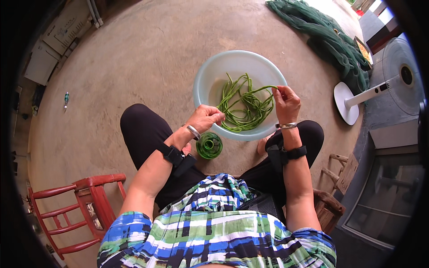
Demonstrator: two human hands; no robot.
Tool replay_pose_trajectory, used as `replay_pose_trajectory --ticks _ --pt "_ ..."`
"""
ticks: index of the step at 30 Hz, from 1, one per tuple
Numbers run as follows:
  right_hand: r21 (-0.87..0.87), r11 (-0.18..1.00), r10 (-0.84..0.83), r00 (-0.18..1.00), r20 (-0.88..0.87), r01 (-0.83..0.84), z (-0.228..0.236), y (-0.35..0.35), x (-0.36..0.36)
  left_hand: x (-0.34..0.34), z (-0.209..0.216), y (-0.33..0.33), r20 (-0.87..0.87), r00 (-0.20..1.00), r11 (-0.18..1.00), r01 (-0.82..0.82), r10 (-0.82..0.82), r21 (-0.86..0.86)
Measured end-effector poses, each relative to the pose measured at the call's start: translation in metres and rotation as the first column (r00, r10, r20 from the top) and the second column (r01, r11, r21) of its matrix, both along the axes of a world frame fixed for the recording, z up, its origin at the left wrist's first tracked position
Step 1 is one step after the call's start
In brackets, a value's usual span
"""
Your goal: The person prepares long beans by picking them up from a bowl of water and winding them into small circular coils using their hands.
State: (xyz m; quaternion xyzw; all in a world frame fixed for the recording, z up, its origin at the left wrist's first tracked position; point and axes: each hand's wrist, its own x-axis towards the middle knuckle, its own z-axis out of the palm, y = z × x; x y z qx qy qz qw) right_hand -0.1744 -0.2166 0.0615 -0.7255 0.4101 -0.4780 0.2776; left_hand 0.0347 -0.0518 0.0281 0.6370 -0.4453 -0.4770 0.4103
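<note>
A pale blue plastic basin [206, 73] stands on the floor between my knees, with a loose tangle of long green beans [246, 105] in it. At the basin's right rim, my right hand [287, 103] pinches the end of a long bean that stretches up from the tangle. My left hand [206, 118] is over the near left rim, thumb and fingertips pressed together beside the beans; what they hold, if anything, is too small to make out. Close below that hand stands a green translucent bottle [209, 145], its round mouth facing up.
A red wooden chair [85, 201] is at my left. To the right are a white standing fan [362, 96], a dark green net [326, 40] and a small wooden stool [346, 174]. A small bottle-like item [66, 100] lies on the concrete floor [134, 58] at far left.
</note>
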Motion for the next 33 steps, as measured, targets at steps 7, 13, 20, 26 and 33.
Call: replay_pose_trajectory --ticks 7,13,20,26,33 --pt "0.287 0.952 0.253 0.806 -0.535 -0.108 -0.024 -0.004 -0.011 0.009 0.032 0.004 -0.607 0.794 0.996 -0.080 0.035 -0.048" --pt "-0.001 0.902 0.382 0.798 -0.465 -0.432 -0.014 0.025 0.017 0.000 0.037 0.008 -0.576 0.817 1.000 -0.005 -0.010 -0.023" --pt "0.351 0.903 0.420 0.682 -0.599 -0.248 -0.016 0.018 0.017 0.004 0.038 0.006 -0.623 0.782 0.998 -0.006 -0.030 -0.055" --pt "-0.164 0.941 0.175 0.843 -0.509 -0.295 -0.019 0.028 0.023 -0.001 0.040 0.009 -0.602 0.796 0.998 0.049 -0.059 -0.032" --pt "-0.129 0.728 0.579 0.705 -0.411 -0.673 -0.021 0.050 0.039 -0.005 0.041 0.008 -0.580 0.806 0.986 0.163 -0.120 0.023"
